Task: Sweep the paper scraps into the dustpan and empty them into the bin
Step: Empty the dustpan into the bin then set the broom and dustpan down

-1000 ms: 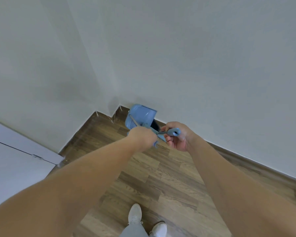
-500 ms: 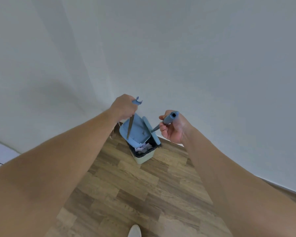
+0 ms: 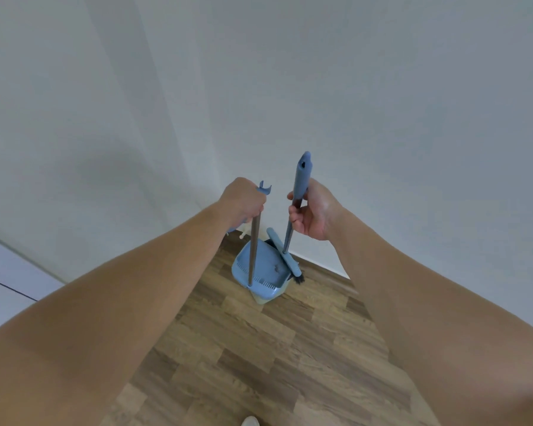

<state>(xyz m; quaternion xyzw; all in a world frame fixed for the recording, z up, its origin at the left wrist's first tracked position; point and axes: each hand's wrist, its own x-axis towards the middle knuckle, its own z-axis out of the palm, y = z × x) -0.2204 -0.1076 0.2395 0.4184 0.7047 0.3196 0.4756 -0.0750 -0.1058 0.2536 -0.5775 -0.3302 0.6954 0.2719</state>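
My left hand grips the top of the dustpan's long metal handle. The blue dustpan hangs level over the pale green bin, hiding nearly all of it. A small dark scrap lies inside the pan. My right hand holds the broom's blue grip, the pole running down to the blue broom head, whose dark bristles show beside the pan's right edge. No paper scraps are visible on the floor.
White walls meet in a corner just behind the bin. Wood-pattern floor stretches toward me, with my shoe tip at the bottom edge. A white panel sits at the far left.
The dustpan has swung from tipped over the bin to level above it, covering the bin's opening. Both hands rose, and the broom pole came upright.
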